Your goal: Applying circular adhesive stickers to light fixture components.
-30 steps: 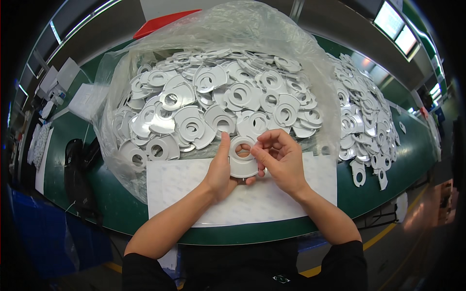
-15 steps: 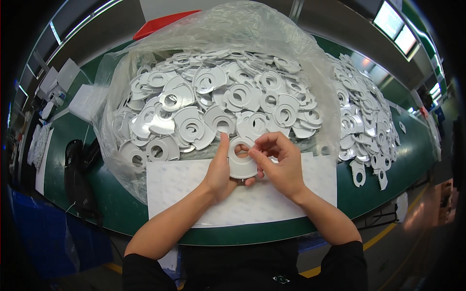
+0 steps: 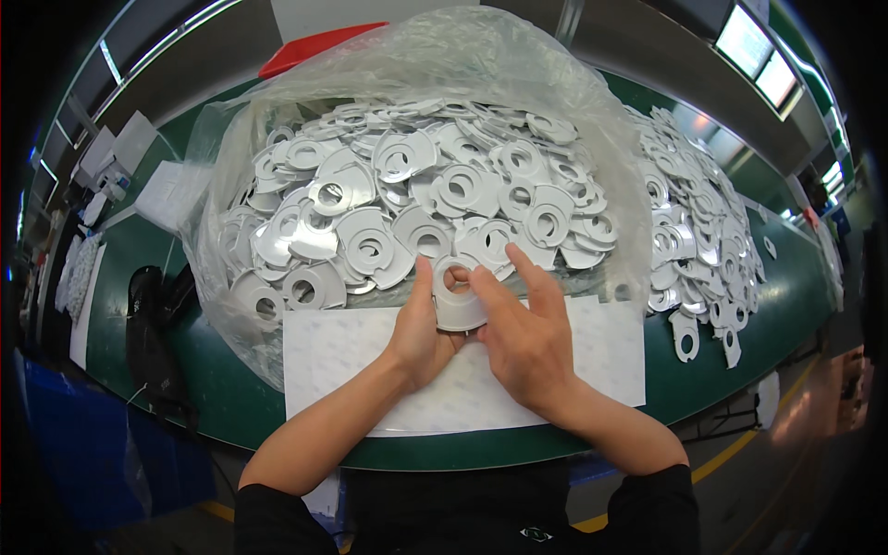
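Observation:
A white plastic ring-shaped part [image 3: 455,314], with a round hole and a flared lower edge, is held upright over the white sheets. My left hand [image 3: 421,338] is closed around its left side and underside, thumb along the left edge. At its right edge is my right hand [image 3: 527,342], with one digit against the rim near the hole and another stretched up and away from it. The remaining right fingers are partly hidden below the hand. Behind both hands lies a big heap of similar white parts [image 3: 370,242] in a clear plastic bag [image 3: 481,55].
White sheets [image 3: 351,388] lie on the green table [image 3: 407,453] beneath my hands. A second pile of white parts [image 3: 694,231] spreads at the right. On the left rest a black object [image 3: 153,333] and a white block [image 3: 166,194]. Behind the bag is a red tray [image 3: 314,48].
My right fingers have spread from a pinch at the part's rim, one now pointing upward. My left hand keeps its hold, with the part slightly tilted.

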Tool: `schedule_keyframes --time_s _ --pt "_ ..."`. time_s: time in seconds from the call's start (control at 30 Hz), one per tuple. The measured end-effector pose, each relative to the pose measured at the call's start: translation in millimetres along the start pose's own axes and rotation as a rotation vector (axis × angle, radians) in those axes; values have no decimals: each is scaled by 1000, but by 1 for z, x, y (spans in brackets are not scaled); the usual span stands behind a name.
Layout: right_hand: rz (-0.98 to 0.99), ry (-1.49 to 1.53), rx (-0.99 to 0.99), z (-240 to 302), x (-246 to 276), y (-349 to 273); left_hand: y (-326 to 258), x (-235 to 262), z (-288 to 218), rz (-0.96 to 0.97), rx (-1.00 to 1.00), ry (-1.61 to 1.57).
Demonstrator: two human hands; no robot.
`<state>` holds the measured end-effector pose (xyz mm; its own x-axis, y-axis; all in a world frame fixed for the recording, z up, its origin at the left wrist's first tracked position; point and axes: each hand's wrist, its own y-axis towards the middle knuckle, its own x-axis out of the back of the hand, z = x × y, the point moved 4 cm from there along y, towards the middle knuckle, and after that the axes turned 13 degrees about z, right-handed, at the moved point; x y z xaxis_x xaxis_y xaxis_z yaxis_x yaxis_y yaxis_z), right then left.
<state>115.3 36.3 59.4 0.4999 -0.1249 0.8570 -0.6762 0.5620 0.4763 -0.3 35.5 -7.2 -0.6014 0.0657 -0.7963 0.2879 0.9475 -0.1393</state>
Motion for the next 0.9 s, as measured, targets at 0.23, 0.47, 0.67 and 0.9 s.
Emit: schedule_keyframes --time_s 0.23,0.47,0.67,0.9 --pt "38 682 -306 -27 -2 1 -6 -6 -3 48 8 98" --pt "119 1411 -555 -43 -22 2 -4 -11 2 115 20 258" --pt "141 1319 -592 -45 -19 4 -5 -11 8 177 42 410" --pt "146 1287 -641 -43 -23 1 -6 -14 9 201 61 520"
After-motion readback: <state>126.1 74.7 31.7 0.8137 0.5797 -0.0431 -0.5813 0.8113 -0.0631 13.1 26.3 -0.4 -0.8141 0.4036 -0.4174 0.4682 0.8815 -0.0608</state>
